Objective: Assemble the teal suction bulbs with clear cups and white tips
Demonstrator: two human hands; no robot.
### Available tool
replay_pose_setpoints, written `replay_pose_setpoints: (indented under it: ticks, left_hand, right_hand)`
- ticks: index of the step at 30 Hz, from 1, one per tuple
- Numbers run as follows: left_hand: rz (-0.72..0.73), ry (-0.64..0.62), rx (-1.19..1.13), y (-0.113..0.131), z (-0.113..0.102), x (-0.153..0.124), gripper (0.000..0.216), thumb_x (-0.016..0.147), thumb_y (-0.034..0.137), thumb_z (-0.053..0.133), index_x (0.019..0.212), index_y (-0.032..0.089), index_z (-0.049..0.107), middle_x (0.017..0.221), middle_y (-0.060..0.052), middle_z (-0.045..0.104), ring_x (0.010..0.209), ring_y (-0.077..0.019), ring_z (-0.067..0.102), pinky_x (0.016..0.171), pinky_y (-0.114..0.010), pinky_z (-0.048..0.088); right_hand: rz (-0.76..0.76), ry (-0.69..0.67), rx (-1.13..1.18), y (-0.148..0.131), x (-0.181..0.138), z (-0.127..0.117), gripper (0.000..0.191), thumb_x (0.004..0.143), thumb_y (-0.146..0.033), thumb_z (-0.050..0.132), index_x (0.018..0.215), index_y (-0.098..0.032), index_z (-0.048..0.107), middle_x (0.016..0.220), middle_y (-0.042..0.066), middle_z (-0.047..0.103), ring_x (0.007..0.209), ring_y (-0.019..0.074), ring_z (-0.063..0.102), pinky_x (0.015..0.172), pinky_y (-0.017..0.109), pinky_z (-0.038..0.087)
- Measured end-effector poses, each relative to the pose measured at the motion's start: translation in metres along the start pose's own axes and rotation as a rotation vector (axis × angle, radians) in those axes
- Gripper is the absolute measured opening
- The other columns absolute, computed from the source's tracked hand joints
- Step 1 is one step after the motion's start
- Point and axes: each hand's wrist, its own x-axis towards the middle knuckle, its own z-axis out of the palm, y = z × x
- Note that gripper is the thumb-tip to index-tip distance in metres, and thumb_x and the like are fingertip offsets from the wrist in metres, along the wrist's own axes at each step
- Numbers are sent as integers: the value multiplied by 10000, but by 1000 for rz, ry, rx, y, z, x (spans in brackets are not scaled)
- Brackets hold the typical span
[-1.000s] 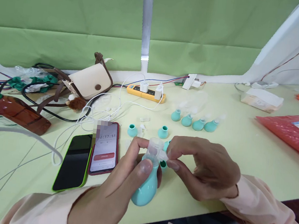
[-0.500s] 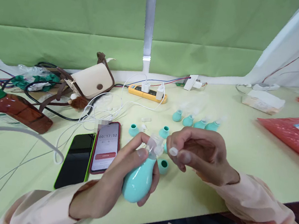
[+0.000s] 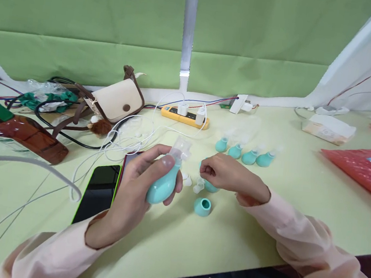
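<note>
My left hand (image 3: 150, 170) is wrapped round a teal rubber squeeze bulb (image 3: 162, 185), tilted up to the right. A clear plastic nozzle piece (image 3: 181, 148) sits on its neck, with my thumb near the joint. To the right, my right hand (image 3: 223, 172) hovers low over the table with its fingers curled together; whatever they hold is hidden. Just under those fingers are a clear plastic piece (image 3: 199, 185) and a partly covered teal bulb (image 3: 211, 187). Small white pieces (image 3: 186, 179) lie between my hands. Nearer me stands an open-necked teal bulb (image 3: 202, 207).
Several teal bulbs with clear tops (image 3: 249, 156) stand in a row behind my right hand. On the left are a black phone (image 3: 97, 193), white cables, a beige handbag (image 3: 116, 100) and a bottle (image 3: 31, 137). A yellow power strip (image 3: 184, 117) and red package (image 3: 359, 170) lie farther off.
My left hand has lifted the squeeze bulb up and left, partly covering the second phone. My right hand has turned palm down and moved left over the parts; the small white piece it held is out of sight.
</note>
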Motion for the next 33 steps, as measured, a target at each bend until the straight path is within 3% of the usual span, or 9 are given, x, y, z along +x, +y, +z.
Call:
replay_pose_setpoints:
  ticks: [10,17,22,24,28,33]
  left_hand:
    - [-19,38,126,2,-5,1,162,761,357,540,740,196,536,522,32,533,400,-80,407,371,-195,281]
    - [139,115,307,17,-14,0,96,774,316,553,765,221,561,574,39,532,475,-90,403,430,-203,290]
    - [35,-81,648,-3,-3,6,178,811,373,502,761,202,500,627,55,502,491,-75,386,478,-208,306]
    - [44,-140,779,-13,2,7,204,820,409,471,791,207,477,667,51,511,537,-92,407,511,-224,308]
    - [79,-219,984,-25,6,0,174,807,380,492,838,220,430,717,40,543,595,-126,456,549,-247,318]
    - [114,-316,1055,-28,11,-6,136,828,323,455,862,193,434,804,-21,576,685,-176,527,591,-277,358]
  right_hand:
    - [31,29,40,6,7,3,119,620,-65,510,556,-140,576,508,-16,557,469,70,453,457,201,277]
    - [-5,209,226,2,6,0,107,705,-122,502,648,-148,589,577,1,594,512,92,513,513,218,390]
    - [-43,441,566,-22,-11,-8,308,901,-336,270,894,-158,521,711,28,573,550,93,506,516,227,438]
    - [-127,423,673,-31,-19,-10,264,874,-376,358,844,-169,520,663,5,530,540,89,476,491,215,407]
    - [-272,411,370,-43,-23,-2,238,740,-297,581,618,-163,426,518,-54,383,458,53,321,439,198,275]
    - [-395,575,221,-42,-22,14,332,783,-146,412,500,-169,240,445,-58,201,423,68,172,436,247,161]
